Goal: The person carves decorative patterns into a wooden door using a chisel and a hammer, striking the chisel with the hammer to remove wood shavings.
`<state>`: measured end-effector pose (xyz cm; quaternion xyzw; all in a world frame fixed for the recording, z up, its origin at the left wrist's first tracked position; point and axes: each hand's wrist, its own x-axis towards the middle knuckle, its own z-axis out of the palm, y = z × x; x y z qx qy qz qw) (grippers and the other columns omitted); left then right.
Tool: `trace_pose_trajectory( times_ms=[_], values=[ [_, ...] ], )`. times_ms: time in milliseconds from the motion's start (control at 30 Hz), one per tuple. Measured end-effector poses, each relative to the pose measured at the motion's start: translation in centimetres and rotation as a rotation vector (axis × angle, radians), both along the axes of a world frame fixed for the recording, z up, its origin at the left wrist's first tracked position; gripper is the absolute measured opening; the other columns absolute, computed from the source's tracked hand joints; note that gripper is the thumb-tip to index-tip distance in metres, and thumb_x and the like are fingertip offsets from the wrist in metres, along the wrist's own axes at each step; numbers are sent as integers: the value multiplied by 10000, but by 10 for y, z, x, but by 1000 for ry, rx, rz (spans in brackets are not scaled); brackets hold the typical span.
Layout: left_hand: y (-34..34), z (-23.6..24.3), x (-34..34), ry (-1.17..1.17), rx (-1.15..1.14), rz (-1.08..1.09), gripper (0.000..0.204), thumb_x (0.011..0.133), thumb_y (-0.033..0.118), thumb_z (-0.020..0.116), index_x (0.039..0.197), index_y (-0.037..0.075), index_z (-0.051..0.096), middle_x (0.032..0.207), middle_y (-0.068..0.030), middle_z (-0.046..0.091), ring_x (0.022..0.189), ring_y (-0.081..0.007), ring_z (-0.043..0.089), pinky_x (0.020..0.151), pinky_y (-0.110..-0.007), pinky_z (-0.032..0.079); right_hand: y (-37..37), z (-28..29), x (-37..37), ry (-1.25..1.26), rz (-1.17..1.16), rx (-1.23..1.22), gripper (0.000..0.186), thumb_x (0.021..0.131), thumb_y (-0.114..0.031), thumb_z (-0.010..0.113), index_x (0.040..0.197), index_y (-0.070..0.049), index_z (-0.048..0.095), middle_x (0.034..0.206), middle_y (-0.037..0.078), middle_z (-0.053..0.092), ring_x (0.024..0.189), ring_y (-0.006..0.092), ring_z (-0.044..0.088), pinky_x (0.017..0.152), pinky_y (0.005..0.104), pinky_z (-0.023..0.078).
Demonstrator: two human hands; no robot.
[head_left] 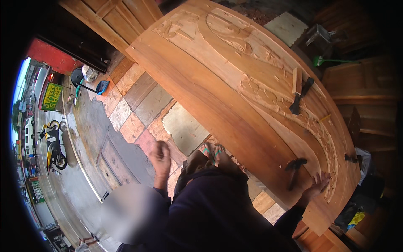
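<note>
A broad wooden panel with a curved far edge lies before me, its carved scrollwork scattered with wood shavings. My right hand rests on its right end beside the carved band, fingers spread and holding nothing. Just left of that hand lies a dark-headed hammer. Farther up the panel sit a dark tool with a flared blade and a pale wooden piece. My left hand is raised off the panel over the floor, its fingers curled in; no object shows in it.
My sandalled feet stand on patchwork floor tiles at the panel's near edge. A dustpan lies at left. Beyond is a wet street with a yellow motorcycle. Wooden door panels lean behind; bags sit at right.
</note>
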<state>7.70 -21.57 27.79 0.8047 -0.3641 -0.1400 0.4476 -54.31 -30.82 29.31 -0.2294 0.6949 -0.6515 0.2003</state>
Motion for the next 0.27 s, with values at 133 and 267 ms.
trace_pose_trajectory(
  times_ms=[133, 267],
  values=[
    [36, -57, 63, 191, 11, 269, 277, 1060, 188, 638, 915, -47, 660, 790, 0, 674, 769, -52, 577, 683, -264, 493, -38, 81, 124, 347, 224, -146, 613, 1106, -476, 469, 1532, -34, 478, 1320, 182, 638, 1076, 272, 664, 904, 365, 521],
    [45, -92, 112, 469, 41, 261, 317, 1041, 232, 681, 1184, -49, 715, 888, -81, 740, 728, -140, 642, 713, -259, 539, -65, 68, 243, 300, 669, -214, 653, 1097, -499, 479, 1569, -49, 432, 1336, 191, 627, 1094, 289, 667, 922, 380, 528]
  ],
)
